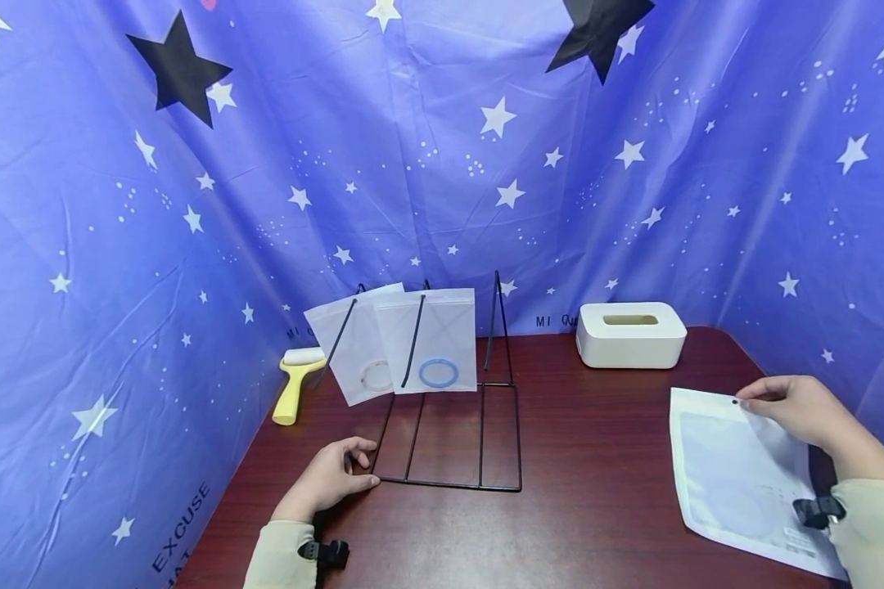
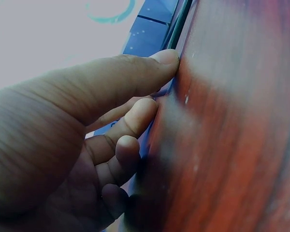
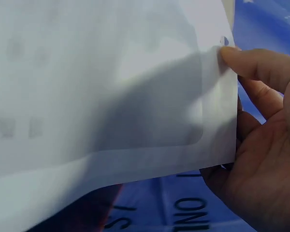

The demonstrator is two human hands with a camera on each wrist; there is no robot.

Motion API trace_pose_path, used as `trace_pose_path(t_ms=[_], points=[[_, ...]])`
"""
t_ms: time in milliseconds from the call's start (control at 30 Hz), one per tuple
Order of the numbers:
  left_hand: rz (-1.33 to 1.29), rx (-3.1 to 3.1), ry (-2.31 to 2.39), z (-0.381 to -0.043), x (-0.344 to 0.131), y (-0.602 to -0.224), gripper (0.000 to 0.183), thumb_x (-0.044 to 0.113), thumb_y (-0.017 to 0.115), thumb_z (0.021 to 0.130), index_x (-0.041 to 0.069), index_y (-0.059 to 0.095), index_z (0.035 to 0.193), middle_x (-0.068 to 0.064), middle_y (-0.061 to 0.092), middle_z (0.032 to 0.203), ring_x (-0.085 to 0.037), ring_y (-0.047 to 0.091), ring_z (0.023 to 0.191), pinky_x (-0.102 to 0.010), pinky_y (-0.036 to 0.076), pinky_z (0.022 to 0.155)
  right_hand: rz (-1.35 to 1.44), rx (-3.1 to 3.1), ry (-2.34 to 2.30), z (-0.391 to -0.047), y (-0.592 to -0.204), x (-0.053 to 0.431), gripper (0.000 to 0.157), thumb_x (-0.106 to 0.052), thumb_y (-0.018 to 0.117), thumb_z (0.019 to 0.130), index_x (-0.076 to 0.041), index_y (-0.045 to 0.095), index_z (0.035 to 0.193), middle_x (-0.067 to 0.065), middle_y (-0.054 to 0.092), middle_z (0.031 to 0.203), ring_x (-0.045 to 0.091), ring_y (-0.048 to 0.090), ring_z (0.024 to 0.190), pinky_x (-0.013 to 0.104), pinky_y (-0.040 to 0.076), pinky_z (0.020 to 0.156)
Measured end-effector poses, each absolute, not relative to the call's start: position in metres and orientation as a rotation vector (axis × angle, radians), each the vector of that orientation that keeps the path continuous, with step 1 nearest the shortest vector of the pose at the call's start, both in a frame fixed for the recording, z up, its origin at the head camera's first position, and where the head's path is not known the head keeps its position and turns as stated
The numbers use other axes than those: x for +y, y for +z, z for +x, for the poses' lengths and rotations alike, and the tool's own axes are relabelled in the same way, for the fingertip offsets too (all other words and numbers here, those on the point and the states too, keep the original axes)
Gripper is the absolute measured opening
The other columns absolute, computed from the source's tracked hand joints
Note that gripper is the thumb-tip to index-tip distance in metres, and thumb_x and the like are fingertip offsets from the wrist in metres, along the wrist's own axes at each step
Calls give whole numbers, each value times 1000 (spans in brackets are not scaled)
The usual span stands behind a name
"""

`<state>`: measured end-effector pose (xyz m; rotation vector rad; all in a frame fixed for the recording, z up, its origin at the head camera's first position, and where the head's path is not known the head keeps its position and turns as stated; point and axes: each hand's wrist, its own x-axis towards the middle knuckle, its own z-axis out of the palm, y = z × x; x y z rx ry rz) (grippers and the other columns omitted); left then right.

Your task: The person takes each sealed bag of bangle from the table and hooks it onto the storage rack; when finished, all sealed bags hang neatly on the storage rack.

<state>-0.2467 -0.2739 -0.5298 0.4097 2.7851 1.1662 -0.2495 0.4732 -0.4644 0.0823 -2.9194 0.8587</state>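
Note:
A black wire display rack stands on the table, its prongs rising at the back. My left hand grips the front left corner of its base, the thumb on the dark rod and the fingers curled beyond it. On two prongs hang translucent bags: one on the left with a pale ring inside, overlapped by one with a blue ring. To the right, my right hand pinches a larger white flat pouch at its top edge, beside the small hang hole. The pouch slants over the table's right side.
A yellow-handled roller with a white head lies left of the rack. At the back right stands a white tissue box. A blue star-printed curtain encloses the dark red table at the back and sides.

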Motion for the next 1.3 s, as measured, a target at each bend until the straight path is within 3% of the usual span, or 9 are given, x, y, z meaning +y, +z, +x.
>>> trace_pose_path(t_ms=[167,300,467,867,1033,1300], points=[[410,2783,1167,-247,-274,-531,50,20,93,81,11,70,124,1,62,93,-16,52,68,-29,45,60,86,-2874,926,-248,-448,462,19,-15,75,98,1,78,108,13,75,100,-2,55,78,27,48,62],[412,2789,1157,-247,-274,-530,49,20,93,81,12,70,124,2,62,93,-15,53,68,-28,46,61,83,-2808,935,-249,-440,454,23,-16,78,95,1,78,110,5,76,97,-4,55,77,27,48,61],[424,2798,1143,-248,-275,-531,49,20,92,81,12,70,124,2,63,93,-15,53,68,-28,46,62,81,-2796,921,-247,-433,445,26,-22,80,94,-1,79,111,11,77,101,-5,54,78,26,47,61],[422,2804,1149,-249,-275,-532,49,20,93,81,12,70,124,3,62,92,-15,53,68,-28,46,61,123,-2771,909,-238,-401,419,13,-17,79,95,-6,81,103,7,77,95,0,58,76,27,49,60],[423,2800,1153,-249,-275,-532,49,20,93,81,12,70,124,3,62,92,-15,53,68,-28,45,61,166,-2729,938,-231,-387,411,9,-15,79,95,-8,81,101,-1,77,89,-3,61,77,23,49,62],[417,2797,1152,-248,-275,-532,50,20,93,81,12,70,124,2,62,92,-16,53,68,-29,45,61,237,-2636,1046,-222,-371,399,11,-17,82,93,-10,81,102,-2,77,86,1,63,76,21,46,62]])
